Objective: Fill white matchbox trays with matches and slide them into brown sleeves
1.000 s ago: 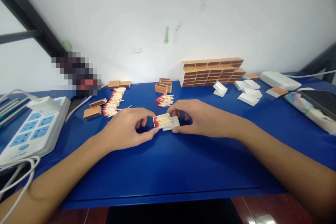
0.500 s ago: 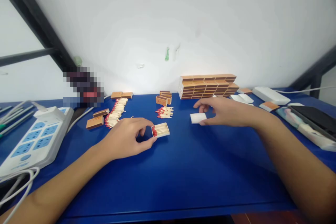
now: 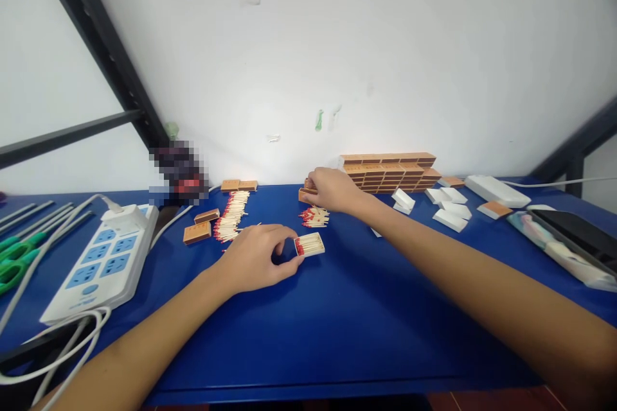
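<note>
My left hand point(image 3: 263, 259) pinches the left end of a white matchbox tray point(image 3: 310, 244) filled with red-tipped matches, low over the blue table. At the back, my right hand point(image 3: 332, 190) has its fingers closed at the small group of orange matchbox sleeves point(image 3: 307, 195); its fingertips are partly hidden. Just in front of that hand lies a small heap of loose matches point(image 3: 315, 216). Left of it spreads a longer row of matches point(image 3: 234, 215). The corner of a white tray point(image 3: 376, 232) shows below my right forearm.
A stack of matchboxes point(image 3: 390, 174) stands against the wall. Several white trays point(image 3: 450, 218) lie to its right, near a phone point(image 3: 576, 234) on a pouch. At left are matchboxes point(image 3: 197, 233), a power strip point(image 3: 103, 257) with cables, and green-handled scissors point(image 3: 17, 263).
My right hand has let go of the white tray on the right and moved left to the matchbox sleeves. The left hand keeps hold of the filled tray. The view has shifted slightly.
</note>
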